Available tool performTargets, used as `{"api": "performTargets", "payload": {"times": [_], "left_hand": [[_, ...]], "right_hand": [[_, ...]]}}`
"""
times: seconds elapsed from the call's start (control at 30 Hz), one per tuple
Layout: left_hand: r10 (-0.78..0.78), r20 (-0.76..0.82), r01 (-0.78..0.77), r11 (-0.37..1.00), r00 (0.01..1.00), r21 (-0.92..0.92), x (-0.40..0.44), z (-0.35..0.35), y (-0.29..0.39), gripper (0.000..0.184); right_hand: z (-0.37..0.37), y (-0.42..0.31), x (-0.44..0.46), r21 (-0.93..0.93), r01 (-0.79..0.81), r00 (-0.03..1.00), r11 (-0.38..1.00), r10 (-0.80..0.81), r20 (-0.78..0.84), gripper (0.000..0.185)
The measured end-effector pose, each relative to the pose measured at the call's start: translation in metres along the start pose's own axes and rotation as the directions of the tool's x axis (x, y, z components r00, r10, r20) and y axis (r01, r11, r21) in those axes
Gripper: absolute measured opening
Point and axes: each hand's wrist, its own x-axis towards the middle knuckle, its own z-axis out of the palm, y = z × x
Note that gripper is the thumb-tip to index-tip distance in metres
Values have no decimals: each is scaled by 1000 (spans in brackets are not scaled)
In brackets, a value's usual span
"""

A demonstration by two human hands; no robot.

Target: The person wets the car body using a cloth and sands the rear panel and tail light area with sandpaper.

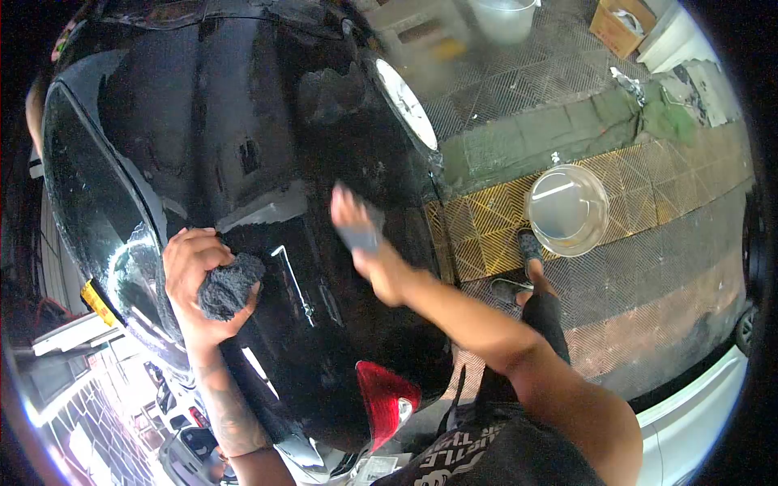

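Observation:
My left hand (188,271) is closed around a bunched dark grey fluffy cloth (231,287) over the glossy black car body (267,162). My right hand (374,255) is over the same dark panel, to the right of the cloth, and smeared by motion. A grey-blue patch (359,238) shows across this hand; whether it is a held pad or something worn cannot be made out. Between the two hands, a thin shiny strip (293,283) shows on the car. The red tail light (387,399) is nearer my body.
A clear bucket (567,211) of liquid stands on yellow floor grating (648,182) beside my feet. Farther off are another bucket (504,14), a cardboard box (621,26) and a green mat (543,142). A white car (697,421) is at the lower right.

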Motion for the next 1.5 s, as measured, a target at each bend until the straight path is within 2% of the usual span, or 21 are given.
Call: {"api": "performTargets", "payload": {"times": [0.03,0.1,0.13,0.23,0.27,0.3,0.37,0.47,0.53,0.57,0.7,0.9,1.0,1.03,1.1,1.17,1.23,1.3,1.37,1.43,1.5], "left_hand": [[4,-1,-4,1000,1000,0,0,0,0,38],[-6,-6,6,1000,1000,-11,-2,1,1,39],[-2,-10,2,1000,1000,-24,-1,1,0,39],[7,-5,-7,1000,1000,1,-2,0,-1,40],[16,-9,-16,1000,1000,-8,-3,1,-4,40],[8,-14,-8,1000,1000,1,-3,0,-3,40],[28,1,-28,1000,1000,-3,-3,0,-3,39],[27,-15,-27,1000,1000,3,0,0,3,39],[41,-18,-41,999,999,7,2,0,5,38],[38,-15,-38,999,999,4,4,0,6,38],[-5,21,6,1000,1000,-26,-4,0,5,41],[-71,-44,73,997,996,30,-9,4,13,39],[-83,-68,86,995,994,45,-8,5,14,38],[-86,-67,88,996,994,28,-9,6,12,38],[-95,-72,96,995,993,14,-8,8,11,38],[-102,-58,103,995,993,9,-8,5,12,39],[-89,-41,90,996,995,25,-4,5,12,39],[-111,-44,112,993,993,32,-6,5,13,38],[-116,-41,117,993,992,17,-4,5,12,39],[-106,-35,106,994,994,1,-3,6,11,39],[-110,-33,110,994,993,-8,-3,6,10,40]], "right_hand": [[-12,22,29,8,-57,998,998,58,-26,67],[-14,53,62,-96,10,997,995,-18,-82,65],[-13,32,59,82,-202,978,976,206,-36,64],[14,-5,-13,267,-119,993,956,116,27,67],[12,-26,-36,154,-69,996,986,60,65,68],[18,-27,-47,170,-32,999,985,26,39,69],[7,-6,-15,63,-15,1000,998,15,4,70],[-23,61,71,-9,-59,993,998,58,-102,65],[-18,57,75,14,-140,980,990,140,-144,64],[-3,32,49,-105,-40,989,994,25,-145,65],[35,-56,-72,110,-163,986,980,159,44,85],[-8,-6,58,-113,11,1000,994,-13,-12,79],[15,-43,22,-81,-39,999,996,36,-34,75],[25,-57,-9,-52,8,999,999,-6,35,76],[38,-80,-68,71,-76,981,995,62,183,82],[29,-68,-39,-145,-21,978,989,51,201,85],[5,-30,28,-209,-13,1000,978,10,-13,76],[-15,35,85,-159,-27,994,987,9,-112,67],[-9,26,77,-103,-61,989,993,46,-143,66],[12,-28,10,-146,-83,996,986,76,-49,66],[27,-73,-54,59,-81,994,995,76,73,68]]}}
